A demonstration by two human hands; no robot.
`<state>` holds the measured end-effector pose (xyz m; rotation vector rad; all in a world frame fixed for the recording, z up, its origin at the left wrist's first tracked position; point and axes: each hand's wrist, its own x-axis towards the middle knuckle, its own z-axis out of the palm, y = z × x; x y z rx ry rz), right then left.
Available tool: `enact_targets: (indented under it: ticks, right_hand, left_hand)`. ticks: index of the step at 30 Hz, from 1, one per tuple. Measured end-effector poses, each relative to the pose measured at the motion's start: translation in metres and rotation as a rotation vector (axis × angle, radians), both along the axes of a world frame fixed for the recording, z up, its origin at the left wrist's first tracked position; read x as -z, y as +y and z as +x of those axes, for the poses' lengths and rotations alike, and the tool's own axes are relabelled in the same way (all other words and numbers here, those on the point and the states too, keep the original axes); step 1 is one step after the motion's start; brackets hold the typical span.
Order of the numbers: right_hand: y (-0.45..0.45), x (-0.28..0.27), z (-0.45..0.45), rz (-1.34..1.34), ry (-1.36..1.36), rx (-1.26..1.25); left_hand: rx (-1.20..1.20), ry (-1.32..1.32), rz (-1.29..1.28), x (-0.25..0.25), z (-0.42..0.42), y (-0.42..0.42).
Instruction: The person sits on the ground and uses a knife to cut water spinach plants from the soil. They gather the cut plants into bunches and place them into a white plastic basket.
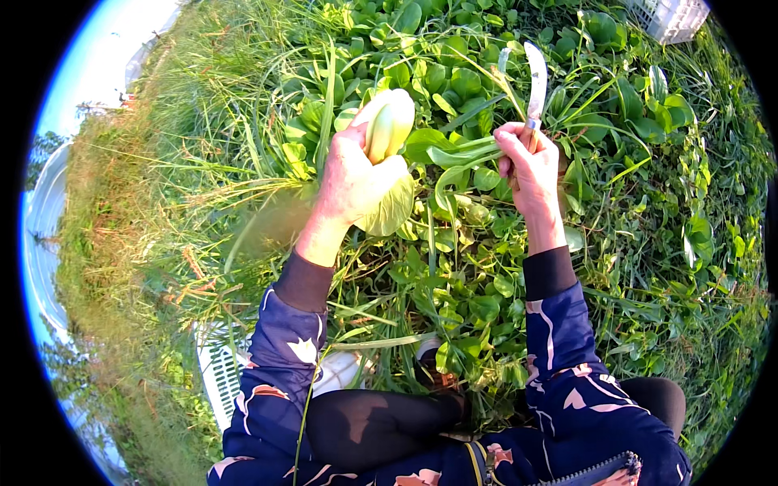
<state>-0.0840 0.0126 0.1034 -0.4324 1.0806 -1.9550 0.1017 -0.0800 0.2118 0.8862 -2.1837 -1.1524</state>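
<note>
My left hand (358, 173) is closed around a head of leafy greens like bok choy (389, 121), its pale, bulbous base pointing up and away from me. One broad leaf hangs below that hand. In my right hand (529, 158) is a knife with a curved blade (536, 79), its wooden handle in my palm and its blade upright. The same hand pinches several loose green leaf stalks (471, 152) between thumb and fingers, their leaves reaching left towards the head. Low leafy plants (465, 82) grow beyond and beneath both hands.
A white plastic crate (671, 18) stands at the far right. Another white slatted crate (222, 370) is beside my left forearm, partly covered by the sleeve. Tall grass (213, 121) grows on the left. My shoe (430, 358) rests among weeds below the hands.
</note>
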Motion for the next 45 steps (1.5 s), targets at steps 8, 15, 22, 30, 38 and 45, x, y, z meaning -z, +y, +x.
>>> enact_targets:
  ticks: [8,15,22,30,38,45]
  right_hand:
    - [-0.004,-0.004,0.024,-0.086,-0.220,-0.094]
    - [0.019,0.095,0.017,0.394,-0.136,-0.016]
    - [0.050,0.048,0.012,0.349,0.280,-0.677]
    - [0.043,0.096,0.060,0.593,1.209,-0.716]
    - [0.056,0.142,0.082,0.443,1.198,-0.617]
    - [0.066,0.151,0.085,0.451,1.321,-0.605]
  left_hand:
    - [0.043,-0.286,-0.123,0.031,-0.041,0.000]
    - [0.232,-0.983,-0.054,0.104,-0.046,0.019]
    - [0.423,-1.135,-0.203,0.123,0.037,0.069]
    - [0.368,-1.276,-0.192,0.133,0.060,0.070]
    - [0.343,-1.263,-0.117,0.134,0.068,0.064]
    - [0.333,-1.231,-0.137,0.139,0.075,0.062]
